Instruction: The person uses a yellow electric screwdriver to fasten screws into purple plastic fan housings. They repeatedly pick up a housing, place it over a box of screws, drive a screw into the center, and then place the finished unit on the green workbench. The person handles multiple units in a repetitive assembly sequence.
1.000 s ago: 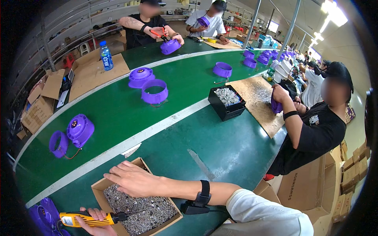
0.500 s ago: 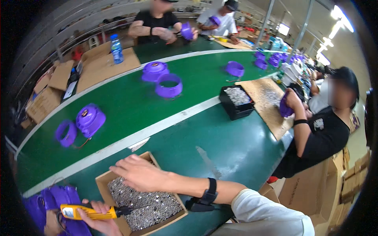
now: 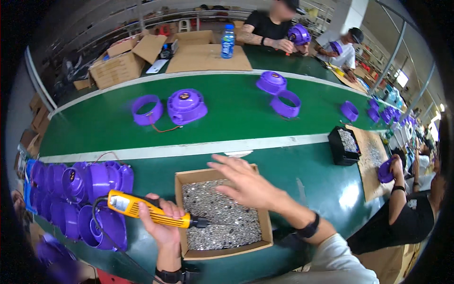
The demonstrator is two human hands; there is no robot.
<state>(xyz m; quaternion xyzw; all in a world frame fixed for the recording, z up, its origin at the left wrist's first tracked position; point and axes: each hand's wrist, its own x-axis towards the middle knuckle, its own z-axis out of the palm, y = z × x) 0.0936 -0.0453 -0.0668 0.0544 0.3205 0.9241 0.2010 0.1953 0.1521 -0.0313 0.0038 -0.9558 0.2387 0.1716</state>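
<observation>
My left hand (image 3: pixel 163 229) is wrapped round a yellow and black electric screwdriver (image 3: pixel 165 217). Its dark cord loops down past the wrist, and its thin bit points right, over an open cardboard box (image 3: pixel 227 254). Small silvery screws (image 3: pixel 224 227) fill that box, with a few darker bits among them. Above the box's far side hovers my right hand (image 3: pixel 248 184), fingers stretched and spread, holding nothing. Left of the screwdriver, several purple plastic housings (image 3: pixel 101 182) stand packed in rows on the green table.
Beyond a pale rail lies a green belt with purple domed housings (image 3: pixel 187 106) and purple rings (image 3: pixel 147 110). A black bin (image 3: pixel 343 146) of small metal parts stands right, beside a co-worker with a purple part. Two people work across the belt, near a blue bottle (image 3: pixel 227 42).
The view has swung left, bringing the rows of purple housings fully in. My right hand has shifted rightward over the box and its fingers have spread. The left still grips the screwdriver.
</observation>
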